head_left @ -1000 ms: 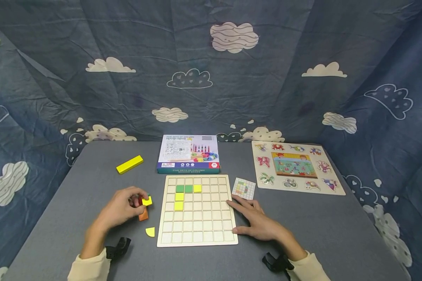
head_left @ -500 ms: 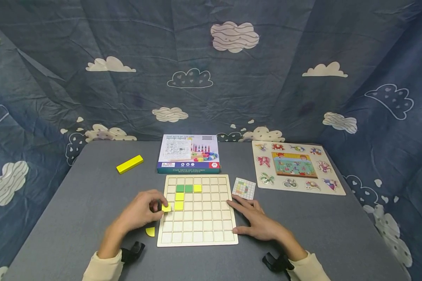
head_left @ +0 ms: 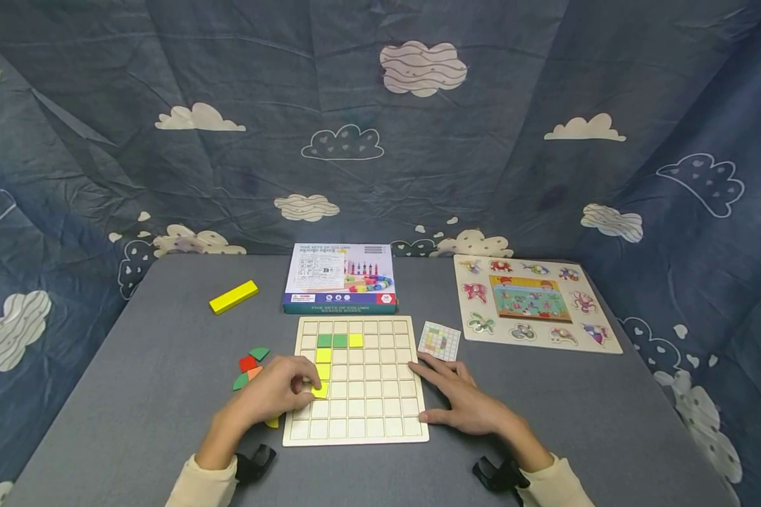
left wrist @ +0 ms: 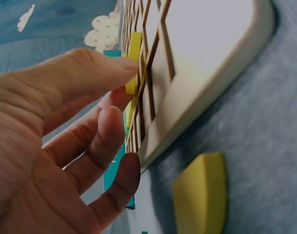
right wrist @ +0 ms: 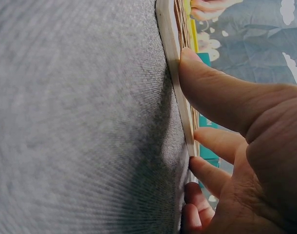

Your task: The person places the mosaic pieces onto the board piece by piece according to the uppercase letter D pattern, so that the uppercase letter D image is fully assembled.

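Pinching a yellow tile (head_left: 320, 392) is the left hand (head_left: 275, 389); the right hand (head_left: 461, 400), loosely spread, touches the board (head_left: 375, 408).

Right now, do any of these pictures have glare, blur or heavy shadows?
Head view: fairly even light, with a soft shadow beneath the right hand; left wrist view: the wooden board is washed out almost white toward its near corner; right wrist view: the grey tabletop looks blurry at left, with a dark shadow near the board's edge.
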`<state>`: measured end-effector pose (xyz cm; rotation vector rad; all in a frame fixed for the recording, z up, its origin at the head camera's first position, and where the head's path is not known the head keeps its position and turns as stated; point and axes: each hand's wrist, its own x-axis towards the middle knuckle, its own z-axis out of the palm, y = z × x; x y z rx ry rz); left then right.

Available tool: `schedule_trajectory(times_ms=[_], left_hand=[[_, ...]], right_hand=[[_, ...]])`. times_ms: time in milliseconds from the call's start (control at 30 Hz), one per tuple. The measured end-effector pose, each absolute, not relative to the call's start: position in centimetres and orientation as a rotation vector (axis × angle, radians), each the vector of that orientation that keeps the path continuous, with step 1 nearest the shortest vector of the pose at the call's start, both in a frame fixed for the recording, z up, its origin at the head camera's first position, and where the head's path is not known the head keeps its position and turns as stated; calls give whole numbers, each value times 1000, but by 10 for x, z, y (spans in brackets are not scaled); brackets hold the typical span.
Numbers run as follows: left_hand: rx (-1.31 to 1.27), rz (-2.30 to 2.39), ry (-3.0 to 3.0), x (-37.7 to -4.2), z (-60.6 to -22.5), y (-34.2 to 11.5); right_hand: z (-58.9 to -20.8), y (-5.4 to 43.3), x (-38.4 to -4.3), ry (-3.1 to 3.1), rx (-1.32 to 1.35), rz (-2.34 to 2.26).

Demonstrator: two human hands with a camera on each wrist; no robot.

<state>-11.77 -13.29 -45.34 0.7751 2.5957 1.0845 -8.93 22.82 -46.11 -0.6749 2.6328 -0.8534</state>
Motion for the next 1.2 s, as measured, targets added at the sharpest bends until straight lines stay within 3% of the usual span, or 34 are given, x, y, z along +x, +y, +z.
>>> schedule_trajectory(times_ms=[1200], left_hand=[[700,1057,2621,-115,-453,-130]], right_hand=[[-460,228,-88,2623,-667,-870]])
